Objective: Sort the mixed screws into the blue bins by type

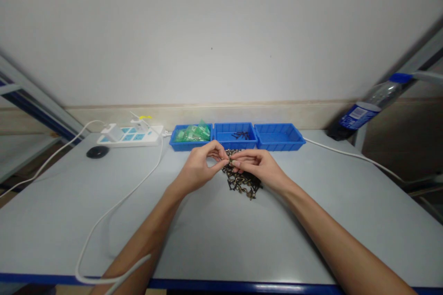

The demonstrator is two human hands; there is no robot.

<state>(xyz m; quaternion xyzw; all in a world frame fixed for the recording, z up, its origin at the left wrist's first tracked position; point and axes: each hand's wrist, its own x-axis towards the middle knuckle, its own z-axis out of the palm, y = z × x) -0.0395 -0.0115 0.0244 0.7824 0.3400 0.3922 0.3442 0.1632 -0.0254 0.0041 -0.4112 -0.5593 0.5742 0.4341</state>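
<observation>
The left hand (199, 166) and right hand (266, 168) pinch thumb to finger, tips close together, on a tiny thing (230, 160) too small to make out. It is over a pile of screws (244, 185), partly hidden by the hands. Behind sit three blue bins (282, 146), one with green bags (193, 133), one with dark bits (241, 135).

Both bare forearms (325, 221) angle in from the bottom edge, converging mid-frame. Left hand (200, 166) and right hand (263, 166) face each other, tips nearly meeting. Each: thumb and index tips close together, other fingers (217, 148) bent. Exact closure too small to read.
</observation>
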